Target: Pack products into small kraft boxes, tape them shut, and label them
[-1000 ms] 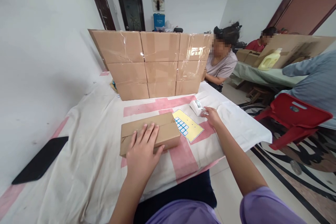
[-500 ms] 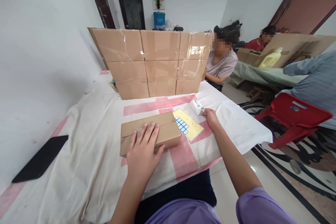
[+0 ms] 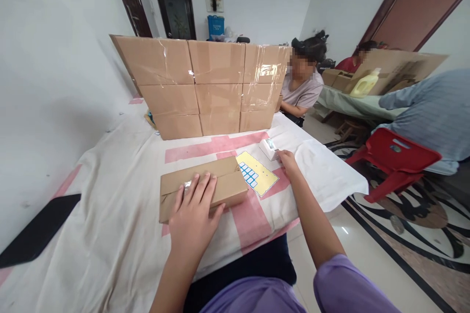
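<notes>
My left hand [image 3: 194,220] lies across a closed cardboard box [image 3: 229,180], fingers spread over its lid and thumb at the near side. A small shiny patch [image 3: 187,186] shows on the lid by the fingertips. To the right, my right hand [image 3: 288,162] pinches at the near corner of a small white block-shaped box [image 3: 267,151] with a silvery top; what is between the fingertips is too small to make out. Between the two boxes lies a yellow sheet [image 3: 267,181] with white, blue-edged rectangles, partly beside the cardboard box.
A taped wall of stacked cartons [image 3: 216,83] stands at the back of the cloth-covered table [image 3: 121,195]. A black flat slab [image 3: 40,230] lies at left. Another person [image 3: 303,85] sits behind the cartons; a red chair [image 3: 400,156] stands at right.
The whole view has shifted a little, so things appear slightly farther left. Both hands keep nearly the same places on the cardboard box and at the white box.
</notes>
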`<state>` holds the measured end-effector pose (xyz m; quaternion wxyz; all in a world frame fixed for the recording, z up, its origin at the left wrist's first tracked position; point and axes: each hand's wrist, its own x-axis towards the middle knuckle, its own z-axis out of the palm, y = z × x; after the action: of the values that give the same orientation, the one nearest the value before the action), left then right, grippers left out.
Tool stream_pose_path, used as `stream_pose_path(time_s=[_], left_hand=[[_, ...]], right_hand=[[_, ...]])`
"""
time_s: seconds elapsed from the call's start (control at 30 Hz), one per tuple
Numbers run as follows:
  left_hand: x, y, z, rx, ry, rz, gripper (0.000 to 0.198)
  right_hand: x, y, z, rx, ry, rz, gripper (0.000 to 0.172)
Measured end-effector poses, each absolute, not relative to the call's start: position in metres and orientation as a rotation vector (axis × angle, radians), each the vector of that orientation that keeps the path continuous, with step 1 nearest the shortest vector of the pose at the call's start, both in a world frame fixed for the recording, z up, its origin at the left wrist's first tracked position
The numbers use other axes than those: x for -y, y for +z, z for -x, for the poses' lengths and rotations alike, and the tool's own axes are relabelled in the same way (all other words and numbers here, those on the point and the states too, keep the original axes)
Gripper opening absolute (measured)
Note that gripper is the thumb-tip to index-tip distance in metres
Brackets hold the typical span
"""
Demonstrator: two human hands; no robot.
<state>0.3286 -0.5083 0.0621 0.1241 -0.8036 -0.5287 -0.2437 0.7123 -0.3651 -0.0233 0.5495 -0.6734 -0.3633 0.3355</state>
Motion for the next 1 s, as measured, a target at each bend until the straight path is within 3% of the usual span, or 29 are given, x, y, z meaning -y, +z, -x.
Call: stream_pose_path(time_s=[1.0], left_hand=[[0.491, 0.056, -0.323, 1.455, -0.731, 2.353, 0.057]], right_hand=[[0.367, -0.030, -0.704, 0.990, 0.595, 1.560, 0.033]])
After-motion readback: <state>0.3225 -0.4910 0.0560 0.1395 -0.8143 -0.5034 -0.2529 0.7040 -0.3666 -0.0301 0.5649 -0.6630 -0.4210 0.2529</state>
